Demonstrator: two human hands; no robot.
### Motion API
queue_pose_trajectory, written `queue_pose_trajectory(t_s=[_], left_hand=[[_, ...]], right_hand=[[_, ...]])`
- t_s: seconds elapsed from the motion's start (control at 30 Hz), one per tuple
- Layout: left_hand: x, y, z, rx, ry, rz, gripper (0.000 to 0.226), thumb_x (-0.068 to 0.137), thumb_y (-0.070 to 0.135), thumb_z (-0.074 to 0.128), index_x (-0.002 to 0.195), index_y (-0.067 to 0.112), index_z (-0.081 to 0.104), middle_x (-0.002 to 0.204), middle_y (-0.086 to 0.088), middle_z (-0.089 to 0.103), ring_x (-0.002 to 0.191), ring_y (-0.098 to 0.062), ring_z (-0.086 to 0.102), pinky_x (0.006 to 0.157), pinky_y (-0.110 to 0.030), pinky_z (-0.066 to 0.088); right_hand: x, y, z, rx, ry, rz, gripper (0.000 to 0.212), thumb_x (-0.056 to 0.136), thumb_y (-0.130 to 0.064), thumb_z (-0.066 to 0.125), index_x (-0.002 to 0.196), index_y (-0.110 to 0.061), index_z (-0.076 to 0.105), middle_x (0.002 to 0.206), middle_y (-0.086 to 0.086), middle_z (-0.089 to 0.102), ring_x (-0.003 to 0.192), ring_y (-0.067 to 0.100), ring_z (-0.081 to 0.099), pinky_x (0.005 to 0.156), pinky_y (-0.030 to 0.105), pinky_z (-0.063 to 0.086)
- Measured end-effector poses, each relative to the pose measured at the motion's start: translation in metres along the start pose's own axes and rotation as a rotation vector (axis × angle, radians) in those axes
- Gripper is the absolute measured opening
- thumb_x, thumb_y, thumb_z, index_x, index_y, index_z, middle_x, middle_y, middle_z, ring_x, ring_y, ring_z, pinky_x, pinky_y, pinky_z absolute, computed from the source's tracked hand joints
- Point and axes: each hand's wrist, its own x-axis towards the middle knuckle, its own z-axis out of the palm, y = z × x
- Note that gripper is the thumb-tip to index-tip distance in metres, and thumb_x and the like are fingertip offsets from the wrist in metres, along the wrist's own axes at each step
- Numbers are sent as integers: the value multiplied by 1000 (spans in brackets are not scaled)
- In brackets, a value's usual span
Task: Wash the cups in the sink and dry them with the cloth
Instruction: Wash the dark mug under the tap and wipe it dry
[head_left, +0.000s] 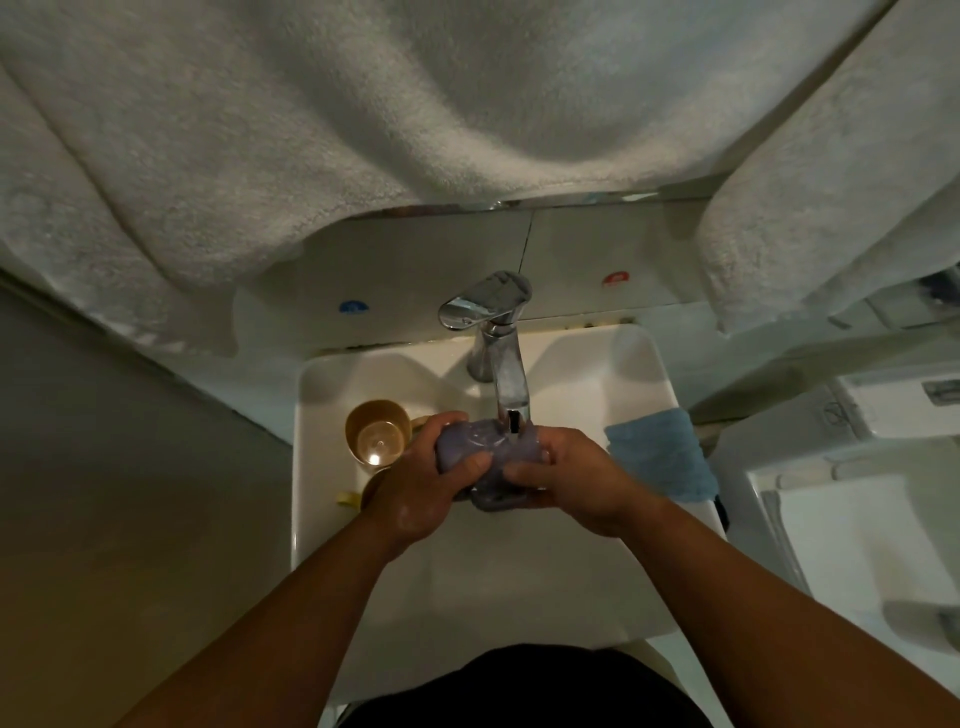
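A purple cup lies on its side under the spout of the chrome tap, held over the white sink. My left hand grips its left end, thumb across the front. My right hand grips the right end, with its thumb on the front of the cup. A tan cup stands upright in the sink's left part, mouth up. A yellow rim of another thing peeks out behind my left wrist. A folded blue cloth rests on the sink's right rim.
Large white towels hang overhead and at the right, close above the tap. Blue and red marks sit on the wall behind the sink. A grey wall is at the left; white fixtures stand at the right.
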Motion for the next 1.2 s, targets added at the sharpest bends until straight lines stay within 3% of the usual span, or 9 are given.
queue_pose_trajectory(t_s=[0.23,0.33,0.43,0.53,0.63,0.77,0.93,1.1,1.2], left_hand=[[1,3,-9,38,23,37,45,97,28,64,139,28,47,126,-1,54,105,-13,61,68,-14,54],[1,3,-15,51,25,49,45,97,28,65,139,28,47,125,1,56,108,-11,60,75,-17,55],[4,1,-16,102,18,75,43,96,31,67,135,34,48,125,2,57,107,-11,60,77,-20,55],[5,0,-10,152,28,77,49,90,43,71,134,36,49,124,1,57,105,-11,61,81,-24,57],[6,-3,-4,208,67,84,61,78,58,65,134,38,49,126,1,58,109,-16,61,89,-36,58],[7,-5,-8,150,65,79,56,83,50,68,134,36,49,130,-2,57,111,-17,60,79,-25,57],[4,-5,-4,113,41,52,68,73,52,74,133,36,47,127,1,55,105,-15,62,80,-29,60],[4,-5,-5,220,43,56,85,54,55,89,126,37,49,120,6,59,102,-12,62,82,-35,60],[5,-1,1,265,79,90,78,60,72,73,127,39,51,122,6,60,105,-13,61,86,-33,57]], right_hand=[[5,0,3,-142,100,-35,13,100,-12,57,104,-6,68,107,14,72,97,28,72,85,44,61],[3,6,1,-22,13,-25,18,96,-2,60,114,-1,66,110,20,72,101,32,72,84,39,61],[2,6,1,-58,112,-47,15,92,-3,68,106,2,69,101,23,73,93,34,73,72,31,62],[6,9,6,-131,222,-60,10,80,-12,82,82,-12,72,79,7,75,77,22,74,71,36,64],[9,12,9,-264,269,-56,20,72,-25,90,82,-19,73,79,3,75,77,21,74,74,40,63],[8,12,-2,-86,151,-39,16,88,-9,73,98,3,71,95,22,73,90,34,74,80,42,63],[5,5,9,-170,295,-108,21,94,-21,69,80,-6,71,65,0,69,56,8,64,52,22,51],[2,6,8,-192,279,-98,34,104,-27,50,85,-9,72,72,7,69,58,12,62,54,25,50],[-1,8,6,-128,200,-149,14,99,-13,60,90,-6,68,70,-1,67,61,7,59,56,20,47]])
